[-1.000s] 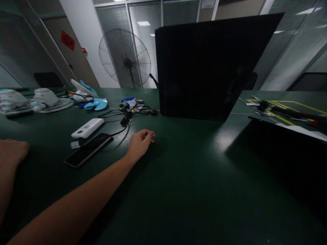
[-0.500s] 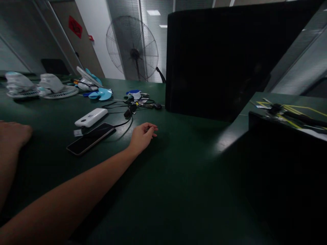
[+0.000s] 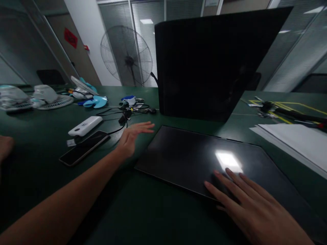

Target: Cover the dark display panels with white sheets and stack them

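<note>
A dark glossy flat panel (image 3: 189,158) lies on the green table (image 3: 158,211) in front of me. My right hand (image 3: 251,206) rests on its near right part, open, with the fingers spread flat. My left hand (image 3: 133,134) hovers just off the panel's far left corner, open, fingers stretched out toward the right and holding nothing. A black phone (image 3: 83,148) and a white power bank (image 3: 85,126) lie just left of my left hand.
A tall black upright panel (image 3: 204,64) stands behind the flat one. Tangled cables (image 3: 126,114), blue fan blades (image 3: 95,101) and white fan parts (image 3: 48,97) lie at the back left. White sheets (image 3: 296,139) are at the right. Another hand (image 3: 5,147) shows at the left edge.
The flat dark panel now lies on the table, where a dark shape filled the right side before. My right hand has come into view on it. My left hand lifted and uncurled its fingers.
</note>
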`<state>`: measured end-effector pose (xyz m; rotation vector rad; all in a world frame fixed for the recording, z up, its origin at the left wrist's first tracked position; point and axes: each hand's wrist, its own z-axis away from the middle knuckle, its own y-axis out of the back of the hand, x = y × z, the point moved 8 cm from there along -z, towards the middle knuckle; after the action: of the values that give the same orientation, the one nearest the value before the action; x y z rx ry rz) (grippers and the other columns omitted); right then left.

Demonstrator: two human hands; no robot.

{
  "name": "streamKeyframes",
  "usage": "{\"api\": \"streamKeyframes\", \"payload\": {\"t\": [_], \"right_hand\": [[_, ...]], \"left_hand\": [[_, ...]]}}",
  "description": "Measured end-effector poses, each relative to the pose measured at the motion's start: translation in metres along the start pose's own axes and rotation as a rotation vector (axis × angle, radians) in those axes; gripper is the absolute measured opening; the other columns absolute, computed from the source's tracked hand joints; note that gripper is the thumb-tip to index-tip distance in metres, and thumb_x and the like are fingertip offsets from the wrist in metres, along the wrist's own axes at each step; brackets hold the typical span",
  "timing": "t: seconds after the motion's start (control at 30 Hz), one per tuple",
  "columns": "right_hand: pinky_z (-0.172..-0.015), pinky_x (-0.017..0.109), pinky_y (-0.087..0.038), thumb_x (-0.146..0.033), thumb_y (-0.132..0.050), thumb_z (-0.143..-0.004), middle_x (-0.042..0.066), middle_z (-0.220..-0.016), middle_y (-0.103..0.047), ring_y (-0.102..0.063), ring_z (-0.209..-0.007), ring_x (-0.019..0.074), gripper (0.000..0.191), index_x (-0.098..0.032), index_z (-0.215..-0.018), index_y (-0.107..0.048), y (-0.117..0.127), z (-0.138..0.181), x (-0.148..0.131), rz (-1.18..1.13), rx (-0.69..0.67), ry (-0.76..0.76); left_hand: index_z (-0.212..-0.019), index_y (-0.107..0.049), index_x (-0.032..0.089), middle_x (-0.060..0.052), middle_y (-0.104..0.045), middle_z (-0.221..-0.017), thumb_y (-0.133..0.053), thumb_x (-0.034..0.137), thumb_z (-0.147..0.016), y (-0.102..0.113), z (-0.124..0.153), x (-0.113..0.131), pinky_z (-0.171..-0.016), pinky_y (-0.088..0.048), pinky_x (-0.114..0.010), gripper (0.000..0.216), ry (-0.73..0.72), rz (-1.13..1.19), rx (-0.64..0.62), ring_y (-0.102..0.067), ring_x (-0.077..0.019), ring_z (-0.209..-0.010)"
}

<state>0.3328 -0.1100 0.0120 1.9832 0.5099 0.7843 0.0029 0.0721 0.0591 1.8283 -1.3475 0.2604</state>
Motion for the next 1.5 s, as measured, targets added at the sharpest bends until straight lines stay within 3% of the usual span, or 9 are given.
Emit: {"api": "streamKeyframes", "payload": {"t": [0.1, 0.2, 0.37, 0.5, 0.67, 0.77, 0.97, 1.13, 1.5], "right_hand": [[-0.102, 0.061, -0.056, -0.054, -0.048, -0.103, 0.005, -0.16, -0.045, -0.051, -0.141, 0.037, 0.06, -0.041, -0.161, -0.04, -0.029, -0.043, 0.015, -0.12, -0.102, -0.031], [-0.11, 0.062, -0.05, -0.061, -0.042, -0.104, 0.002, -0.165, -0.037, -0.043, -0.148, 0.0344, 0.06, -0.042, -0.161, -0.039, -0.06, -0.07, 0.04, -0.345, -0.312, 0.003], [-0.121, 0.059, -0.035, -0.057, -0.025, -0.106, 0.017, -0.158, -0.046, -0.04, -0.149, 0.0341, 0.069, -0.016, -0.149, -0.059, -0.086, -0.062, 0.168, -0.195, -0.165, -0.364], [-0.114, 0.079, -0.007, -0.073, -0.019, -0.1, 0.026, -0.166, -0.027, -0.006, -0.156, 0.0489, 0.087, -0.014, -0.157, -0.048, -0.106, 0.019, 0.268, 0.209, -0.151, -0.814], [-0.106, 0.081, -0.009, -0.089, -0.01, -0.087, 0.018, -0.174, 0.002, 0.02, -0.154, 0.0491, 0.104, -0.023, -0.161, -0.043, -0.123, 0.115, 0.334, 0.171, -0.353, -1.388], [-0.104, 0.079, -0.022, -0.088, -0.003, -0.086, 0.019, -0.173, -0.003, 0.003, -0.155, 0.0534, 0.103, -0.028, -0.162, -0.039, -0.131, 0.131, 0.343, -0.024, -0.47, -1.552], [-0.093, 0.063, -0.046, -0.077, -0.008, -0.093, 0.029, -0.16, -0.029, -0.051, -0.129, 0.0501, 0.09, -0.025, -0.159, -0.04, -0.12, 0.114, 0.34, 0.039, -0.565, -1.38], [-0.087, 0.051, -0.049, -0.042, -0.031, -0.099, 0.026, -0.132, -0.059, -0.056, -0.122, 0.0425, 0.055, -0.014, -0.132, -0.066, -0.11, 0.102, 0.328, 0.091, -0.666, -1.291], [-0.07, 0.044, -0.04, -0.023, -0.031, -0.099, 0.033, -0.11, -0.063, -0.064, -0.099, 0.037, 0.047, -0.004, -0.12, -0.068, -0.063, 0.07, 0.306, 0.152, -0.585, -1.223]], "left_hand": [[-0.139, -0.068, 0.026, -0.008, -0.058, -0.155, -0.04, 0.066, -0.102, -0.038, 0.013, 0.019, -0.124, -0.032, -0.057, 0.061, -0.158, -0.184, -0.507, -0.043, -0.0337, -0.151], [-0.161, -0.04, 0.031, -0.007, -0.029, -0.172, -0.056, 0.067, -0.097, -0.065, 0.029, 0.015, -0.129, -0.018, -0.061, 0.076, -0.106, -0.338, -0.779, -0.021, -0.0361, -0.161], [-0.168, -0.016, 0.035, -0.005, -0.014, -0.175, -0.052, 0.067, -0.1, -0.077, 0.031, 0.001, -0.129, -0.011, -0.064, 0.084, 0.023, -0.491, -0.816, -0.011, -0.0362, -0.162], [-0.168, -0.01, 0.035, -0.004, -0.012, -0.176, -0.046, 0.067, -0.102, -0.08, 0.028, -0.007, -0.127, -0.009, -0.071, 0.082, 0.075, -0.605, -0.83, -0.009, -0.0383, -0.162], [-0.169, -0.011, 0.035, -0.006, -0.009, -0.176, -0.045, 0.069, -0.101, -0.086, 0.027, -0.015, -0.122, -0.007, -0.078, 0.083, 0.116, -0.724, -0.821, -0.007, -0.0443, -0.16], [-0.169, -0.013, 0.033, -0.007, -0.009, -0.176, -0.046, 0.07, -0.1, -0.088, 0.026, -0.016, -0.122, -0.009, -0.079, 0.084, 0.123, -0.752, -0.802, -0.008, -0.0454, -0.16], [-0.169, -0.015, 0.033, -0.006, -0.008, -0.176, -0.045, 0.071, -0.1, -0.087, 0.027, -0.014, -0.125, -0.014, -0.073, 0.085, 0.145, -0.762, -0.822, -0.008, -0.043, -0.161], [-0.169, -0.017, 0.031, -0.007, -0.01, -0.176, -0.045, 0.071, -0.1, -0.087, 0.027, -0.011, -0.126, -0.013, -0.072, 0.084, 0.147, -0.752, -0.828, -0.008, -0.042, -0.161], [-0.168, -0.019, 0.028, -0.013, -0.013, -0.175, -0.047, 0.067, -0.101, -0.089, 0.03, 0.002, -0.124, -0.014, -0.075, 0.083, 0.12, -0.725, -0.802, -0.011, -0.0445, -0.16]]}}
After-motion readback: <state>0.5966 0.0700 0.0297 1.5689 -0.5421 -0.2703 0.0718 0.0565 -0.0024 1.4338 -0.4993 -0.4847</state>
